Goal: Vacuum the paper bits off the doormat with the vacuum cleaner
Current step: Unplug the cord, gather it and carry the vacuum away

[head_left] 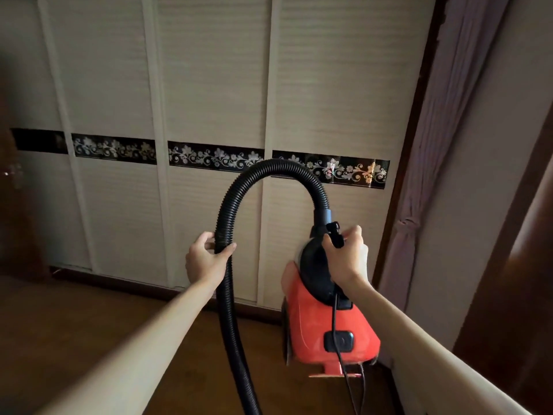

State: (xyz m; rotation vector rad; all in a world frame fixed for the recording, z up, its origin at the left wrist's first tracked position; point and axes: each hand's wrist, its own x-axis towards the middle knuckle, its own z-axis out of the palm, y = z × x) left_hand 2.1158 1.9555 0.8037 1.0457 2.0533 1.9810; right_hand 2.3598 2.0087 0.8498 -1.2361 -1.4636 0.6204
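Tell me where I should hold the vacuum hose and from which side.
Take the hose on the hanging stretch below its arch, from the left, as the left hand does: the ribbed round tube suits a wrapped hold, and the right hand holds the vacuum cleaner.

1 vac [311,322], 1 hose [228,211] — 2 hands [205,260] [348,259]

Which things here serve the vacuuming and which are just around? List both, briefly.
Job: vacuum, hose, cord with plug; left hand gripping the hose, right hand gripping the vacuum with the plug. Doormat and paper bits are not in view.
Around: doors, floral strip, curtain, floor.
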